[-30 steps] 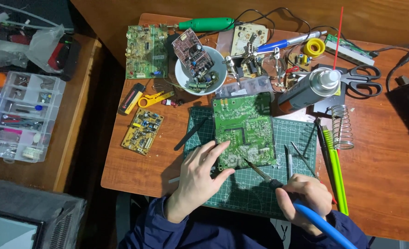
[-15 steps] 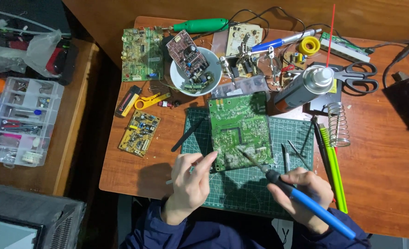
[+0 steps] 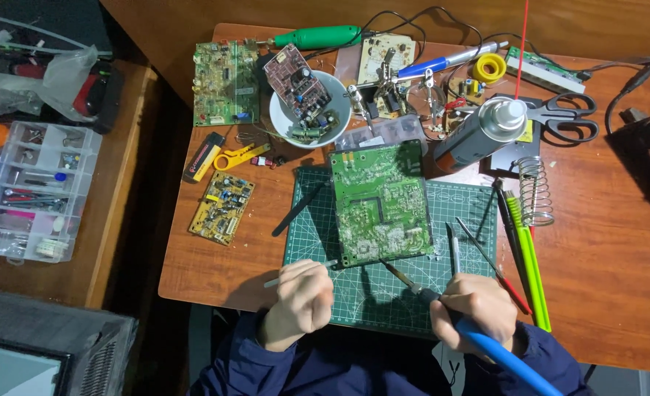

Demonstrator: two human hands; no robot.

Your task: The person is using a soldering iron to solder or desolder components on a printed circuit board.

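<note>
Green circuit board (image 3: 380, 202): lies solder side up on the green cutting mat (image 3: 383, 293), tilted slightly, at the centre of the wooden table (image 3: 618, 242); its lower edge faces both hands. Right hand (image 3: 475, 308), at 5 o'clock from the board: closed around the blue-handled soldering iron (image 3: 479, 337), tip aimed up-left at the board's lower edge and just short of touching it, as far as can be told. Left hand (image 3: 299, 301), at 7 o'clock: curled loosely on a thin pale tool (image 3: 295, 275), possibly tweezers or solder wire, its end near the board's lower-left corner. Progress, judged: work on the lower-edge joints looks underway; small crumbs on the mat hint at some removal done, most of the board appears untouched. Outward: metal picks (image 3: 453, 246) at 3 o'clock on the mat; green and black pens (image 3: 526, 249) beyond; coiled iron stand (image 3: 534, 191) and spray can (image 3: 479, 132) at 1–2 o'clock; white bowl (image 3: 310, 110) of parts at 11 o'clock; yellow small board (image 3: 222, 205) at 9 o'clock. Room: open mat between the hands and below the board; bare table at 3 o'clock; near table edge lies close under the wrists; crowded from 10 to 2 o'clock
</note>
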